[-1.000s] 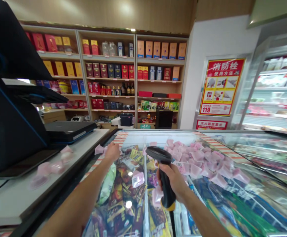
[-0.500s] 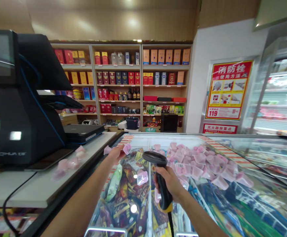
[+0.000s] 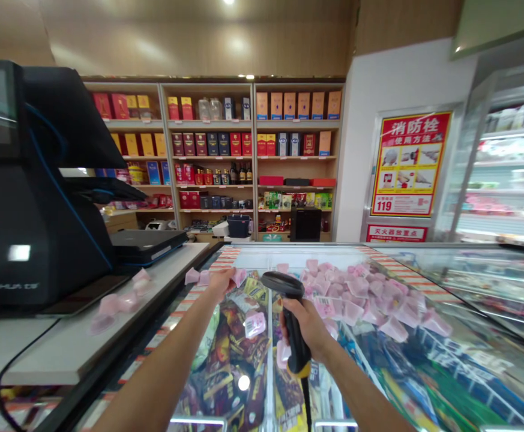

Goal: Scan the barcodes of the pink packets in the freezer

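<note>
My left hand (image 3: 222, 282) is closed at the far left of the glass-topped freezer (image 3: 268, 255), with a small pink plastic cup (image 3: 240, 276) at its fingertips. Just left of that hand sit two more pink cups (image 3: 192, 276), partly hidden by it. Wrapped around the grip of a black and yellow barcode scanner (image 3: 284, 285) is my right hand (image 3: 305, 324); the cable hangs downward. A pink cup with a barcode label (image 3: 255, 324) lies on the glass between my hands. To the right spreads a heap of pink cups (image 3: 356, 288).
A black checkout terminal (image 3: 41, 198) stands on the white counter (image 3: 63, 354) at left, with several pink cups (image 3: 117, 303) beside it. Packaged ice creams (image 3: 230, 360) show beneath the glass. Shelves of boxes (image 3: 212, 157) line the back wall.
The cup in my left hand has turned, and its label no longer shows clearly. Another pink cup has come into sight left of that hand. The view has shifted slightly; my right hand keeps the scanner.
</note>
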